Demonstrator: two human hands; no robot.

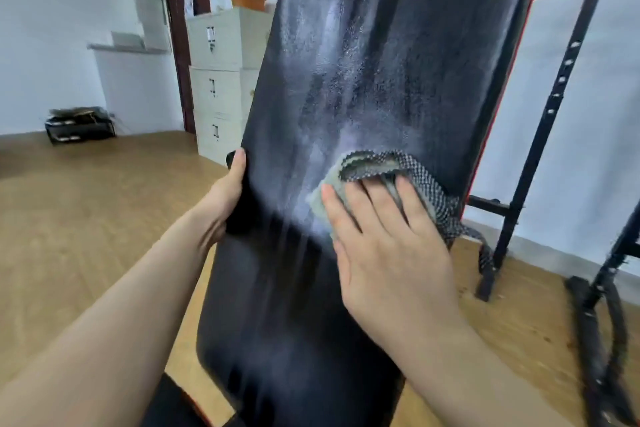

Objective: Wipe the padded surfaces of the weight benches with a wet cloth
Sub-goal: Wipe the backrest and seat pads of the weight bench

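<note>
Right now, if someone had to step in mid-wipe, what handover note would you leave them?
Left hand grips the left edge of the tilted backrest pad, steadying it.
Right hand presses flat on the cloth, toward the pad's right edge.
Done: wet streaks run down the pad's middle.
Left: the strip along the right edge shows no streaks, so it probably needs a pass. No other pad is clearly in view.

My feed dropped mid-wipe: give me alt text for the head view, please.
The right hand presses a checked cloth flat against the inclined black bench pad, streaked pale and wet, while the left hand grips the pad's left edge. Behind stand a pale filing cabinet and a black rack on a wooden floor.
</note>
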